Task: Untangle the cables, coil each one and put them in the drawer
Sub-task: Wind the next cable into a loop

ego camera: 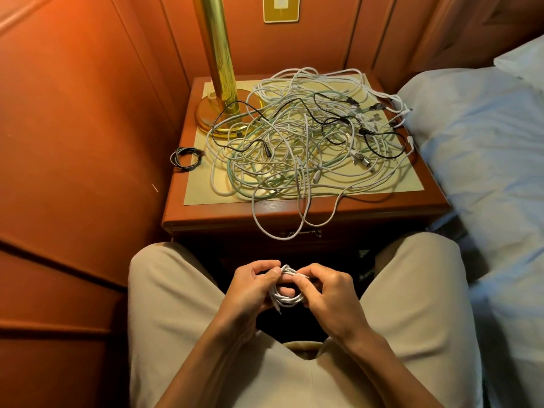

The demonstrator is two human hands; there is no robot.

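A big tangle of white, pale green and black cables (306, 136) covers the top of the wooden nightstand (206, 213), with white loops hanging over its front edge. Below it, over my lap, a small coil of white cable (287, 300) is held between both hands. My left hand (253, 290) grips the coil's left side. My right hand (326, 293) pinches its loose end at the coil's top. One small coiled black cable (186, 157) lies at the nightstand's left edge. The drawer's metal handle (303, 232) shows under the hanging loops; the drawer looks closed.
A brass lamp (219, 83) stands at the nightstand's back left, its base partly under the cables. A bed with a white pillow and sheets (485, 148) borders the right side. Wooden wall panels (73, 128) close in the left and back. My knees sit against the nightstand front.
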